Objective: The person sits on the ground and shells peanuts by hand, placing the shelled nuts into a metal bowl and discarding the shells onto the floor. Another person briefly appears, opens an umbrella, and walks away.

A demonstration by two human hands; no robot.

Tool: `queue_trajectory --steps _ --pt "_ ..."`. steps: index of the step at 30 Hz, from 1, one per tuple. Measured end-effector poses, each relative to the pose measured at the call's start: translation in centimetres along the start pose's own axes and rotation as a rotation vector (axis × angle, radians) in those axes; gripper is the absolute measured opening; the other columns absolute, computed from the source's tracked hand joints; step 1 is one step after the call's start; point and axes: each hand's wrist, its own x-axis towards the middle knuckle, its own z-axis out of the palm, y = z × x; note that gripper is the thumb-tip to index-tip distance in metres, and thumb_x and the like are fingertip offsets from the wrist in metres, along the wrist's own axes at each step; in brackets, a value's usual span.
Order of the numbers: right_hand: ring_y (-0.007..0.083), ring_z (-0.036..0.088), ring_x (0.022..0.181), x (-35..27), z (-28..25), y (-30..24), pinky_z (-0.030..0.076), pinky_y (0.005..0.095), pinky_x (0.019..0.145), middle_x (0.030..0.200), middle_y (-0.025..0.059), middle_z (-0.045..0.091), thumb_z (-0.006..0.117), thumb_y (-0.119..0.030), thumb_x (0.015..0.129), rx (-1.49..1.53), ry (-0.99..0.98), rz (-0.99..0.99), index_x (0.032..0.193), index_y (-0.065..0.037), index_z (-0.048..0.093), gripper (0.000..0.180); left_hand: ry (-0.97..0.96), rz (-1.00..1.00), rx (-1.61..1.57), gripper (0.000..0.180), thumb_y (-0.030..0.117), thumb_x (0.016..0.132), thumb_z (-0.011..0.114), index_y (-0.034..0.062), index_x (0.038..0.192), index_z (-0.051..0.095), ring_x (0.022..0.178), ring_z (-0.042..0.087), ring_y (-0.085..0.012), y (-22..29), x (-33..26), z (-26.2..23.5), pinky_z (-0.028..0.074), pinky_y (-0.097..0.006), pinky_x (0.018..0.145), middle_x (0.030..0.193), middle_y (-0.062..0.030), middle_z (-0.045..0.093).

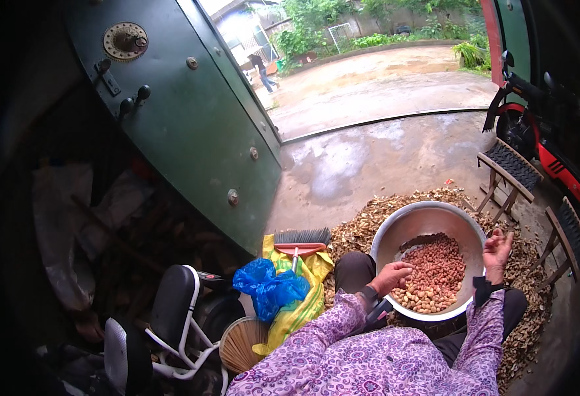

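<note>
A large metal bowl [395,228] rests on my lap, holding a heap of shelled reddish peanuts [435,270]. My left hand [391,276] hovers over the near left side of the heap with fingers curled, and whether it holds a nut cannot be told. My right hand [497,253] is at the bowl's right rim, fingers apart and raised, holding nothing. Both arms wear purple patterned sleeves, with a dark watch on each wrist.
Peanut shells [359,231] cover the concrete floor around the bowl. A brush [301,241], yellow sack [303,297] and blue plastic bag [268,285] lie left of me. Two small wooden stools [509,170] and a red motorbike [547,142] stand right. A person [262,69] walks outside.
</note>
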Motion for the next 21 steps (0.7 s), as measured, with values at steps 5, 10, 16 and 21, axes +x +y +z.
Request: queue_trajectory --steps 5,10,16,21 --pt "0.0064 0.049 0.051 -0.7 -2.6 1.1 0.041 0.0196 0.042 0.068 -0.0009 0.055 0.053 -0.046 0.076 -0.198 0.161 0.161 0.084 -0.008 0.051 0.04 0.013 -0.002 0.003 0.022 0.013 0.08 0.054 -0.0003 0.096 0.05 0.057 0.047 -0.0063 -0.3 -0.2 0.2 0.044 -0.02 0.053 0.072 -0.0019 0.051" --pt "0.005 0.042 0.046 -3.7 -0.8 2.0 0.036 0.0178 0.041 0.055 -0.0058 0.045 0.048 -0.044 0.08 -0.368 0.35 0.223 0.075 -0.011 0.051 0.033 -0.012 -0.023 -0.019 0.022 0.015 0.08 0.055 0.0007 0.097 0.051 0.057 0.049 -0.0072 -1.2 0.1 -0.1 0.045 -0.022 0.054 0.072 -0.0029 0.052" --pt "0.0055 0.037 0.043 -2.0 -3.7 2.0 0.028 0.0195 0.038 0.054 -0.006 0.042 0.043 -0.036 0.084 -0.376 0.144 0.235 0.073 -0.013 0.048 0.026 -0.126 0.073 -0.019 0.027 0.023 0.078 0.055 0.0034 0.097 0.052 0.06 0.054 -0.0113 1.6 -0.3 -1.1 0.048 -0.028 0.055 0.073 -0.0018 0.054" --pt "0.0091 0.053 0.052 -2.3 -4.7 3.4 0.045 0.0181 0.045 0.063 0.0033 0.056 0.06 -0.019 0.075 -0.471 0.346 0.233 0.073 -0.008 0.054 0.014 -0.065 0.144 -0.103 0.022 0.017 0.081 0.051 0.0022 0.097 0.052 0.058 0.05 -0.0084 5.9 -0.8 -0.7 0.047 -0.026 0.06 0.069 -0.0011 0.054"
